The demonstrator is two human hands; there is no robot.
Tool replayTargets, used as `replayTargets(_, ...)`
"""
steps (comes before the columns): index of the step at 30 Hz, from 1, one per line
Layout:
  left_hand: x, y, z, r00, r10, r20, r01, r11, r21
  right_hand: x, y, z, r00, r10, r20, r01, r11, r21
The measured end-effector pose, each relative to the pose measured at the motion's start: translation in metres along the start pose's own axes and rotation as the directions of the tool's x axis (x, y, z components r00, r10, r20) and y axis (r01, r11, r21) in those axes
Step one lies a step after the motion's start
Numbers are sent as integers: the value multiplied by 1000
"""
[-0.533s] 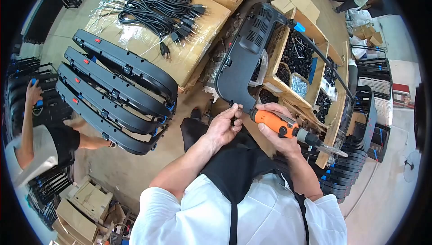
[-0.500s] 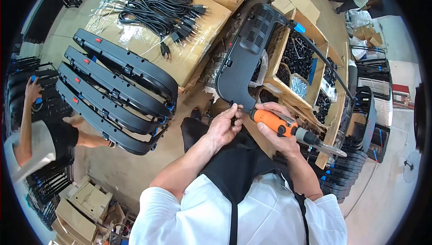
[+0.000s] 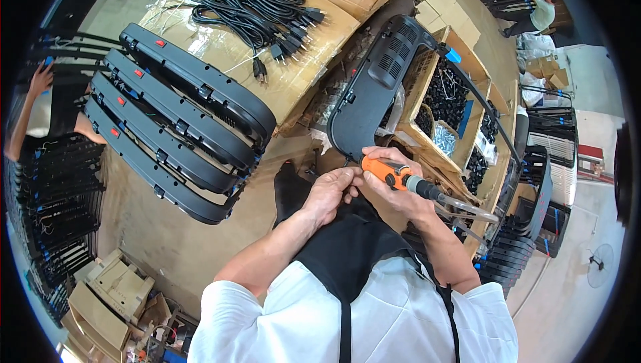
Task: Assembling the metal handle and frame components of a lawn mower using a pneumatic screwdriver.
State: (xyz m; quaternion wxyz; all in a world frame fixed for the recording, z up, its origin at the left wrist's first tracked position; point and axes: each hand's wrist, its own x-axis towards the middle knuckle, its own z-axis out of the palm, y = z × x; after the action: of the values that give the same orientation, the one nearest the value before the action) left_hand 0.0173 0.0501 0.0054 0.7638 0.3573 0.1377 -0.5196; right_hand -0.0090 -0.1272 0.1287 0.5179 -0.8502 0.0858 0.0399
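Note:
My right hand (image 3: pixel 407 199) is wrapped round an orange pneumatic screwdriver (image 3: pixel 386 172), its hose trailing off to the right. The tool's front end points left, close to the fingertips of my left hand (image 3: pixel 328 195). Those fingers are pinched together at the driver's tip; whatever sits between them is too small or too hidden to name. Just beyond both hands lies a black plastic housing (image 3: pixel 354 119) with a vented motor cover (image 3: pixel 398 46) at its far end. A black bar runs from it to the right, across the parts box.
At right, a wooden parts box (image 3: pixel 408 129) holds black fittings (image 3: pixel 449 93) and silver screws (image 3: pixel 444 137). Several black frames with red switches (image 3: pixel 180 99) stand at left. Black power cords (image 3: pixel 257 9) lie on cardboard beyond. A co-worker's arm (image 3: pixel 30 106) shows at far left.
The screwdriver has come left, so its tip now meets my left fingertips. The view has shifted slightly. The co-worker at far left has moved farther off.

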Motion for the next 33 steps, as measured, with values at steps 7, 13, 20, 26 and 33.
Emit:
replayTargets(7,-8,16,3,1000,18,-17,-18,999,-26,-5,-14,-3,997,36,-75,-32,998,61)
replayTargets(13,16,36,13,996,68,-54,-75,987,-145,-1,-14,-23,990,-76,-120,105,961,255)
replayTargets(20,47,56,29,997,-62,-44,29,840,-542,18,-10,-26,986,-75,-151,115,954,277)
replayTargets(26,61,59,25,996,5,90,58,736,-675,34,-20,-29,991,-43,-130,79,956,283)
replayTargets(33,59,70,28,996,1,87,57,743,-667,47,-25,-33,994,-61,-90,78,978,194)
